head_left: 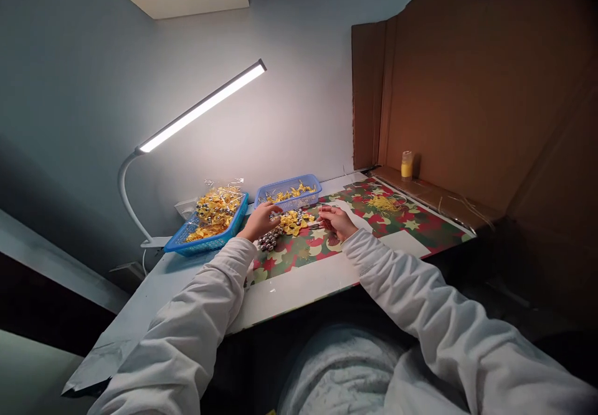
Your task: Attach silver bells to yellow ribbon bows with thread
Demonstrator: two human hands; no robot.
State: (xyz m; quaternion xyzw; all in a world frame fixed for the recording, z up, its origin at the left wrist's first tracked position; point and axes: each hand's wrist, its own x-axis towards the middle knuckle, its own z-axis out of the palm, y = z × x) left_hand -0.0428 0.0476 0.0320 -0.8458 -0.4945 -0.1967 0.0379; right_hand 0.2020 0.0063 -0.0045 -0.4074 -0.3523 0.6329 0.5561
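Note:
My left hand (pixel 262 220) hovers at the left side of a small heap of yellow petal-like pieces (pixel 293 222), its thumb and fingers curved and apart. Just below that hand lies a cluster of shiny dark silver beads (pixel 270 240). Across the heap, my right hand (pixel 338 222) is closed in a pinch. A thin pale strand shows at its fingertips, too small to make out well. Slim metallic pieces (pixel 316 226) lie close to the right fingertips.
A blue basket (pixel 205 245) full of yellow pieces stands left, a lilac basket (pixel 288 202) behind the heap. Yellow strands (pixel 387 204) lie right on the patterned mat (pixel 322 247). A desk lamp (pixel 203 108) reaches over; cardboard (pixel 467 91) walls the right, near a yellow bottle (pixel 407 166).

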